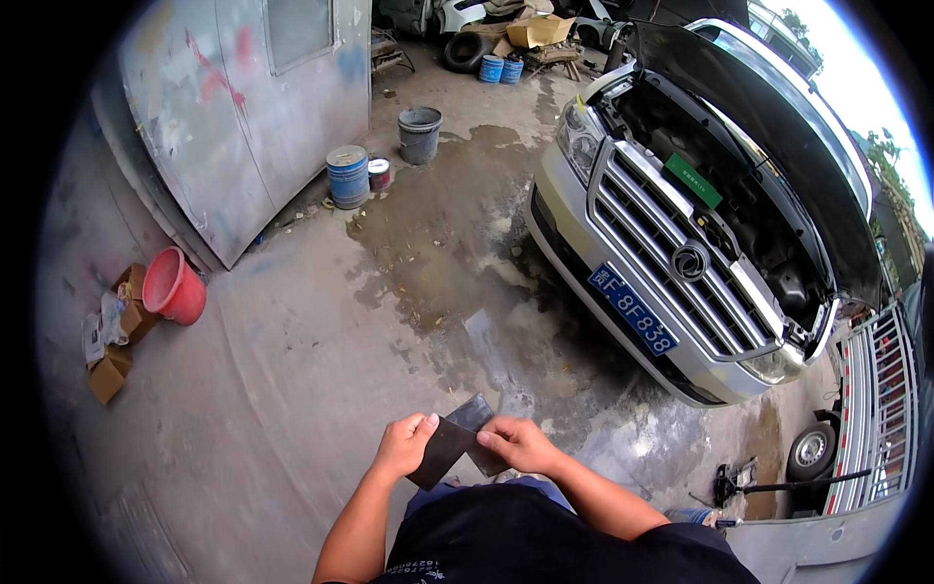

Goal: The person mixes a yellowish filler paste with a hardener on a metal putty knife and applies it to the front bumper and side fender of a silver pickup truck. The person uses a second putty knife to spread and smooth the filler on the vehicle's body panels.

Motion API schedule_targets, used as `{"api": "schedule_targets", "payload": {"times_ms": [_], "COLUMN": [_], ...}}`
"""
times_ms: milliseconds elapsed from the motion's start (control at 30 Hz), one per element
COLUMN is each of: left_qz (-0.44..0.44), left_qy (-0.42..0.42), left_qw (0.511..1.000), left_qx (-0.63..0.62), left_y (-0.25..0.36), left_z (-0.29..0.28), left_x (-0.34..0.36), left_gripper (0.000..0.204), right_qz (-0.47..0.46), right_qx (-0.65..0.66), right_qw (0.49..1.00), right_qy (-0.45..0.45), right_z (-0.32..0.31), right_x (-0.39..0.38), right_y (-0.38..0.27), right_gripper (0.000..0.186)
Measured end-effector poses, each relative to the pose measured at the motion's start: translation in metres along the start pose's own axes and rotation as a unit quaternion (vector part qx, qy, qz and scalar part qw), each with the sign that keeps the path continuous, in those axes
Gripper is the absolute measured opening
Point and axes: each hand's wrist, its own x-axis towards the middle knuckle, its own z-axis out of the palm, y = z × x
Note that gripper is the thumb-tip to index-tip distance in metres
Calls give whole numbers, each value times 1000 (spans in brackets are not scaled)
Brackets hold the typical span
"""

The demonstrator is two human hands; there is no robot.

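Observation:
In front of my waist, both hands hold thin, flat, dark pieces that look like sandpaper. My left hand [404, 448] is closed on a blackish-brown sandpaper sheet [443, 452], its thumb lying on top near the upper corner. My right hand [520, 445] pinches a greyer sandpaper sheet [474, 413] with the thumb on its face. The two pieces overlap between my hands; whether they are joined or separate I cannot tell. My fingers underneath are hidden.
A silver vehicle [671, 263] with its hood raised stands ahead right, a green box [692, 182] at its engine bay. At left are a red bucket [175, 286] and cardboard boxes [110, 374]. Farther off stand a blue drum [348, 178] and a grey bucket [419, 136]. A jack [735, 481] lies right.

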Motion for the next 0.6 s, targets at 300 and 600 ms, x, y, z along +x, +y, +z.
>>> {"api": "schedule_targets", "payload": {"times_ms": [300, 600], "left_qz": [-52, 55], "left_qy": [96, 108], "left_qw": [991, 991], "left_qx": [-82, -50], "left_y": [-34, -52], "left_z": [-58, -91], "left_x": [43, 129], "left_gripper": [56, 17], "right_qz": [-62, -139], "right_qx": [-90, -135], "right_qw": [994, 967], "right_qy": [-27, -169], "right_z": [0, -11], "right_x": [86, 198], "right_y": [-16, -23], "right_gripper": [23, 33]}}
